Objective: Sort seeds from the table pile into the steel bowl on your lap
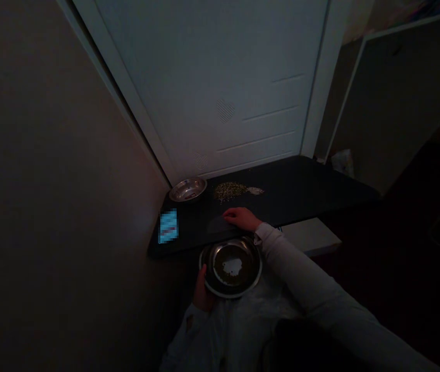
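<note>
My left hand (pixel 203 293) grips the left rim of a round metal bowl (pixel 256 274), held at my lap below the table edge. Small dark greenish grains ring the bowl's inner floor, around a pale patch. Over the front part of the dark table (pixel 282 204), my right hand (pixel 243 219) is closed, its fingers bent together and pointing left. In this dim light I cannot make out what they hold, if anything. Past that hand lies a heap of mixed grains (pixel 230 191), with a small pale pile (pixel 255 191) at its right side.
A second metal bowl (pixel 188 190) stands at the table's back left. In front of it is a bright, pixelated rectangle (pixel 168 226). A white door or panel (pixel 212 67) rises behind the table. A white box-like surface (pixel 311 235) sits below the front edge, right.
</note>
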`<control>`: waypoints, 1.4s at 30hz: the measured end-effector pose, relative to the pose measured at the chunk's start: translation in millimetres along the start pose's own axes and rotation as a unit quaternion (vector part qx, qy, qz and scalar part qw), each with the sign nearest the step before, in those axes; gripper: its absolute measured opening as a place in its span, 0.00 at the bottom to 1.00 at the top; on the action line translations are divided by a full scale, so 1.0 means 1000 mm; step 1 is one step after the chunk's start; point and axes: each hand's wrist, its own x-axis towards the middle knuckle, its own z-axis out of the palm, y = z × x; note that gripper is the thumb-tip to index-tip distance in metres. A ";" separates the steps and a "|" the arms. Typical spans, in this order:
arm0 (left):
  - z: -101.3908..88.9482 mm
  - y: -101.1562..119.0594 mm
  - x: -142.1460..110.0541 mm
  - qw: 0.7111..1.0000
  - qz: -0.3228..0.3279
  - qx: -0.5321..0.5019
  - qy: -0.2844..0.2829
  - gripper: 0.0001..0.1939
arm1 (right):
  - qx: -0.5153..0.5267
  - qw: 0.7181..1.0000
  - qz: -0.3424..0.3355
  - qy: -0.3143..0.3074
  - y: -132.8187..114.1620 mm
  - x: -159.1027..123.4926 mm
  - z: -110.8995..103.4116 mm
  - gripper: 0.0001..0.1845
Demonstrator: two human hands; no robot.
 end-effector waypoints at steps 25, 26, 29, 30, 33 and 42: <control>-0.005 -0.002 0.003 0.999 0.014 -0.012 0.032 0.11 | 0.058 0.997 -0.027 -0.031 0.005 -0.001 0.000 0.15; -0.006 -0.002 0.004 0.999 0.019 -0.010 0.037 0.10 | 0.060 0.997 -0.028 -0.031 0.005 -0.001 0.000 0.15; -0.006 -0.003 0.005 0.999 0.022 -0.006 0.042 0.10 | 0.067 0.997 -0.029 -0.032 0.005 -0.001 0.000 0.15; -0.006 -0.002 0.005 0.999 0.020 -0.006 0.038 0.11 | 0.071 0.997 -0.030 -0.033 0.006 -0.001 0.000 0.14; -0.003 -0.002 0.003 1.000 0.019 -0.005 0.022 0.11 | 0.086 0.995 -0.029 -0.037 0.007 -0.001 0.001 0.14; -0.005 -0.003 0.006 0.999 0.024 -0.003 0.028 0.12 | 0.132 0.990 -0.023 -0.045 0.009 0.000 0.003 0.15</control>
